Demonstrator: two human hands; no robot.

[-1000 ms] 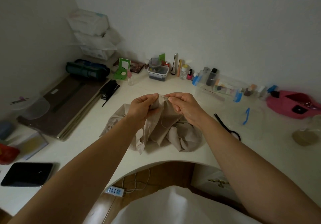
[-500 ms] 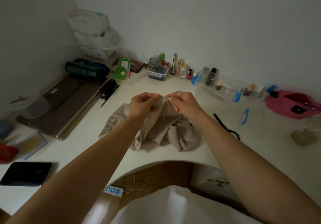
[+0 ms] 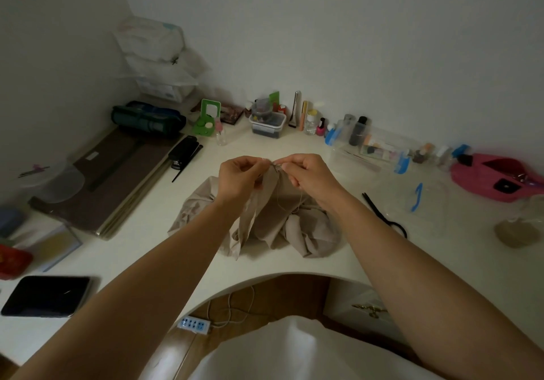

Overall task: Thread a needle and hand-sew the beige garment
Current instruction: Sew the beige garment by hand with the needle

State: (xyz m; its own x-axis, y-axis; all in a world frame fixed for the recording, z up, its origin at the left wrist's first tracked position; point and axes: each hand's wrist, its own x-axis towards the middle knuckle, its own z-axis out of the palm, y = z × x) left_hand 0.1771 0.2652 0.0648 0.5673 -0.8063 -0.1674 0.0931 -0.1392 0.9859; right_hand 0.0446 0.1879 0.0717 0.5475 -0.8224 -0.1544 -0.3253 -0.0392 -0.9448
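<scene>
Unmoved left hand pinches crumpled garment, right hand thin needle.

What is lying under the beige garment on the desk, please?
The beige garment rests bunched on the white desk; the left hand pinches one part up, the right hand holds the needle there. Nothing pokes out beneath, but whatever its folds cover cannot be seen.

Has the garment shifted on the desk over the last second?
No. The garment lies where it did, its right edge just as near the scissors.
</scene>
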